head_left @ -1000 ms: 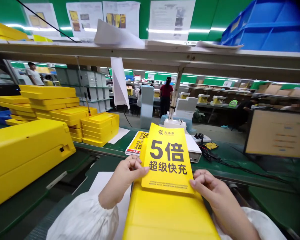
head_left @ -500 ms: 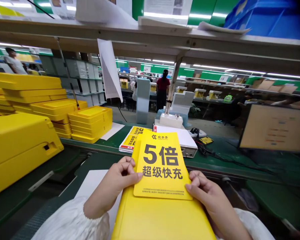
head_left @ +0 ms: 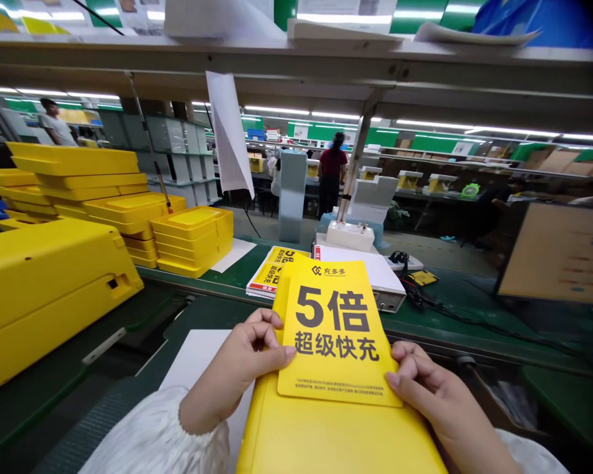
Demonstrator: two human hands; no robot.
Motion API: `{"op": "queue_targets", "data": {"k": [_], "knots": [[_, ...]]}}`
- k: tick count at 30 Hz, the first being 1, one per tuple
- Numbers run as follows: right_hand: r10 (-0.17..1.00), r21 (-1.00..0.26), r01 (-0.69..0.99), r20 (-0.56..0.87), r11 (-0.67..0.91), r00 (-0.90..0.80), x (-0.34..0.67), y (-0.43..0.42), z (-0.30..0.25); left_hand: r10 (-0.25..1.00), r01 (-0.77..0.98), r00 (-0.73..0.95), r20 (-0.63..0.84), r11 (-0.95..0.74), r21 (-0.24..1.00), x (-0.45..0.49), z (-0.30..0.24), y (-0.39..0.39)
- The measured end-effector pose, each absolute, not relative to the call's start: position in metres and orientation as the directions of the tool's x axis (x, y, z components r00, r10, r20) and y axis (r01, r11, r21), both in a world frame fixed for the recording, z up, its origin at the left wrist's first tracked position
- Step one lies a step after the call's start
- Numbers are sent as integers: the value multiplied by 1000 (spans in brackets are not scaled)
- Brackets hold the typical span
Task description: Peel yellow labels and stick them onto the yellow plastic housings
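Note:
A yellow printed sheet (head_left: 337,329) with large dark characters lies over the far end of a yellow plastic panel (head_left: 336,441) in front of me. My left hand (head_left: 250,359) pinches the sheet's lower left edge, thumb on top and fingers curled. At the sheet's lower right corner my right hand (head_left: 427,388) pinches it the same way. Both white sleeves show at the bottom. Behind the sheet a stack of the same yellow sheets (head_left: 273,271) rests on the green bench.
A big yellow housing (head_left: 44,289) lies at left, with stacks of yellow trays (head_left: 192,240) behind it. A white sheet (head_left: 197,355) lies under my left wrist. A white-topped device (head_left: 370,266), cables (head_left: 425,299) and a brown board (head_left: 558,253) stand to the right. People work at far benches.
The sheet has slid a little down the panel toward me, with both hands still pinching its lower corners. The camera view shifted slightly.

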State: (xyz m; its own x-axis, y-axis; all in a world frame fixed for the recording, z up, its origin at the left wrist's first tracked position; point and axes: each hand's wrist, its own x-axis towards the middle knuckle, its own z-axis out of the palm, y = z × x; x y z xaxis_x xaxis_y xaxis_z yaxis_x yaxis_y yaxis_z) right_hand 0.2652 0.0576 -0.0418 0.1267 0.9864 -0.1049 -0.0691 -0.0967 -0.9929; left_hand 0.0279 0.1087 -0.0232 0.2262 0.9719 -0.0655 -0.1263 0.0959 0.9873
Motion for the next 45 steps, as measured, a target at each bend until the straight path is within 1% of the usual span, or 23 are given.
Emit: {"op": "queue_targets", "data": {"k": [3, 7, 16, 21, 24, 32, 37, 45], "knots": [[987, -992, -77, -109, -101, 116, 267, 58, -43, 977, -150, 207, -60, 93, 984, 29, -22, 108], [988, -989, -88, -129, -121, 89, 268, 57, -45, 973, -111, 223, -60, 86, 990, 29, -21, 108], [982, -989, -84, -133, -122, 136, 263, 56, -39, 966, -104, 251, -56, 85, 991, 28, -21, 108], [989, -995, -22, -100, -98, 110, 263, 56, -40, 958, -56, 278, -67, 86, 995, 26, -21, 109], [989, -995, -13, -98, -97, 112, 265, 56, -42, 957, -46, 281, -69, 85, 995, 25, -21, 110], [977, -988, -61, -151, -144, 147, 262, 56, -39, 955, -93, 295, -32, 62, 994, 26, -24, 110], [984, -992, -43, -123, -119, 129, 266, 56, -45, 954, -113, 299, -32, 69, 991, 25, -26, 111], [975, -984, -101, -162, -147, 150, 259, 55, -36, 958, -56, 280, -56, 74, 996, 27, -19, 108]]}}
